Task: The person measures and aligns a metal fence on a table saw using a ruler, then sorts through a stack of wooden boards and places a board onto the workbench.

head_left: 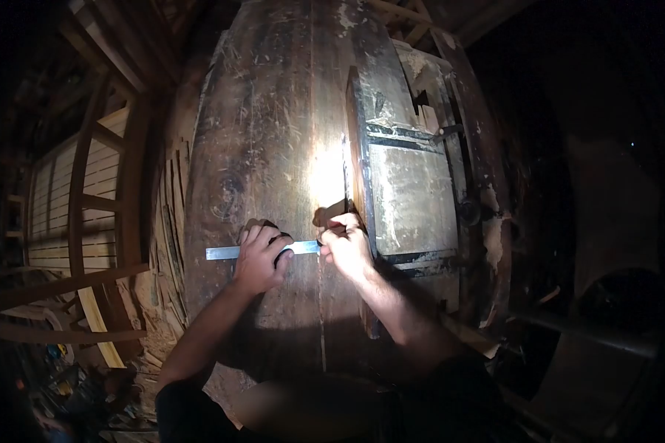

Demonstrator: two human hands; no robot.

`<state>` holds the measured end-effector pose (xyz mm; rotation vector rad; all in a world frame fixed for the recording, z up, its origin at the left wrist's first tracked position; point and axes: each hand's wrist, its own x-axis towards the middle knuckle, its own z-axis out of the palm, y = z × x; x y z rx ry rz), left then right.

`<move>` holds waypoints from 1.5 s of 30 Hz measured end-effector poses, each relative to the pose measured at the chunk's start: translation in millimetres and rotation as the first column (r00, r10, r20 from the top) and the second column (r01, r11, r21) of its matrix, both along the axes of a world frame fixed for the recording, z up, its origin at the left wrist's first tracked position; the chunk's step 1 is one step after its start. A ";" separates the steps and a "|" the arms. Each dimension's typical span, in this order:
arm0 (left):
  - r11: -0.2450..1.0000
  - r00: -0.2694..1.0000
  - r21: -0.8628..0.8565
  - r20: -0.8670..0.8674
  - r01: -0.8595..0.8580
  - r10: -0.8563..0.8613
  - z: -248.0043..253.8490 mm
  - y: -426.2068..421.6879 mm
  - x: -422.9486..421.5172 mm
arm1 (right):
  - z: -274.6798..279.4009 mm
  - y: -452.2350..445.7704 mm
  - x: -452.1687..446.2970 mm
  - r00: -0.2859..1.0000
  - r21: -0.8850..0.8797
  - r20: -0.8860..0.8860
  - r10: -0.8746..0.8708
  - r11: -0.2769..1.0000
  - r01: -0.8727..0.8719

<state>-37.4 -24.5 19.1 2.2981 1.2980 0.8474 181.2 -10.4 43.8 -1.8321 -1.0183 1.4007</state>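
A flat metal ruler (222, 253) lies crosswise over the worn wooden bench (266, 148). My left hand (261, 258) is closed around a dark object on the ruler; most of that object is hidden under the palm and fingers. At the ruler's right end, my right hand (346, 247) has its fingers pinched together on something small and dark that I cannot make out. A long narrow board (358, 148) stands on edge just beyond my right hand, running away from me. Bright light falls on the bench ahead of the hands.
Right of the board is a pale panel (412, 199) with dark metal bars across it. Wooden frames with slats (55, 199) stand at the left. Thin wood strips and shavings (166, 236) lie along the bench's left side. The far right is dark.
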 end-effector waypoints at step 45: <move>0.968 0.948 0.214 0.261 0.129 -0.184 -42.1 126.8 102.2 | -2.1 35.0 13.2 0.998 0.054 -0.059 -0.016 0.998 0.019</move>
